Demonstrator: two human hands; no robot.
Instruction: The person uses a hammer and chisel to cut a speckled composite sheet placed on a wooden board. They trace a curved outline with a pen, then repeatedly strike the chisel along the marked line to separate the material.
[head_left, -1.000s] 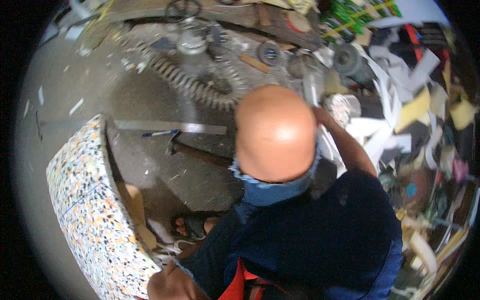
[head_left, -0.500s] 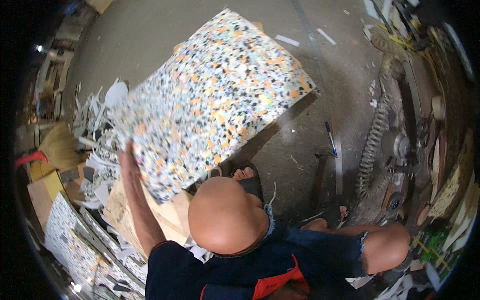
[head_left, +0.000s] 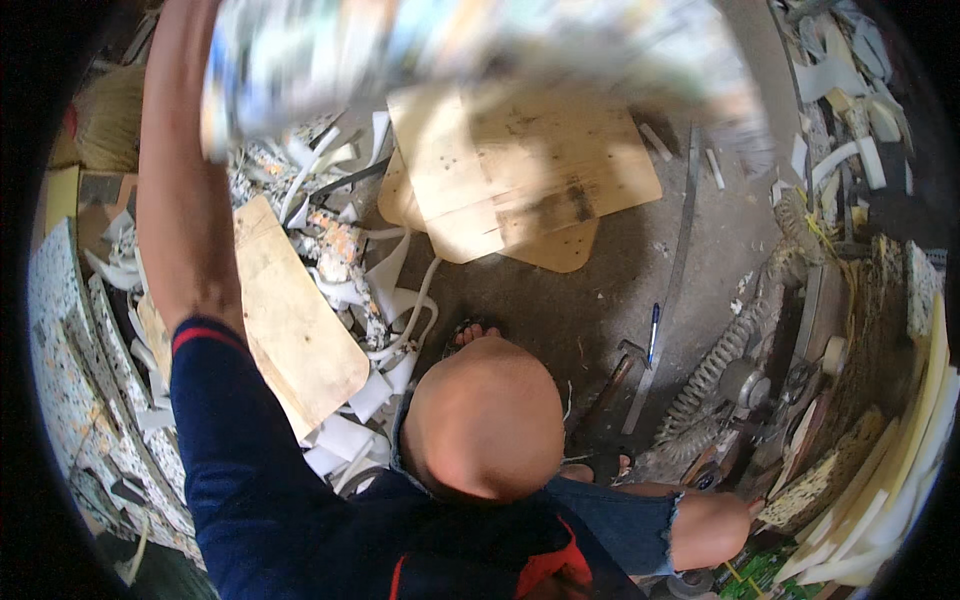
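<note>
My left forearm rises along the left to the top edge beside a speckled foam board [head_left: 480, 40], which is raised and smeared by motion; my left hand is out of sight. Beneath the board, overlapping pale plywood panels [head_left: 525, 170] with rounded corners lie on the floor. Another plywood piece [head_left: 285, 310] lies left of my bent knee. A hammer [head_left: 625, 360] and a blue pen [head_left: 654, 335] rest on the floor to the right of that knee. My right hand does not show.
White and speckled offcuts [head_left: 335, 270] surround the left plywood. More speckled boards [head_left: 65, 360] stand at the far left, near a straw broom [head_left: 110, 115]. A coiled hose [head_left: 700, 385], a metal tool [head_left: 745, 385] and stacked foam strips [head_left: 890, 460] line the right side.
The speckled board has been lifted from the floor toward the top of the view, uncovering the plywood panels. My left arm has risen with it. The view has turned since the earliest frame.
</note>
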